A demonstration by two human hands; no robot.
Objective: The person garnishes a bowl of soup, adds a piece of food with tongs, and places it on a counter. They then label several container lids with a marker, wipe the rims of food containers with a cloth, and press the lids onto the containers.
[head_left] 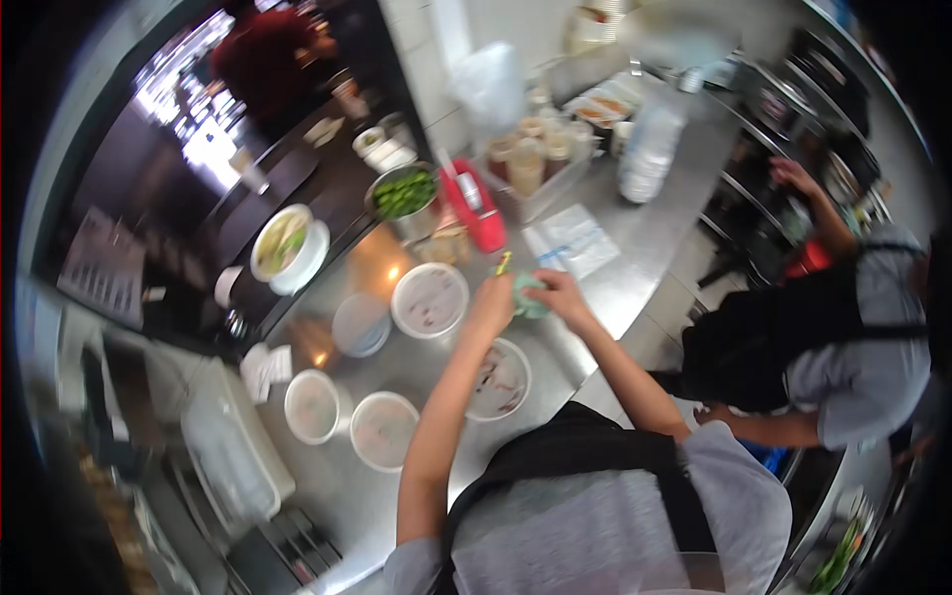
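Observation:
Over the steel counter, my two hands are close together. My left hand is closed, with a thin yellow stick-like thing poking up out of its fingers. Between the hands is a crumpled pale green thing, blurred, which looks like a cloth or a wad of thin plastic. My right hand pinches it from the other side. Just below my left hand, partly hidden by the forearm, sits a round white tub with dark pieces inside. Another white tub stands to the left.
More round tubs stand at the front left. A metal pot of chopped greens, a red tape dispenser and a bin of sauce containers line the back. Stacked white cups stand behind. A co-worker is close on the right.

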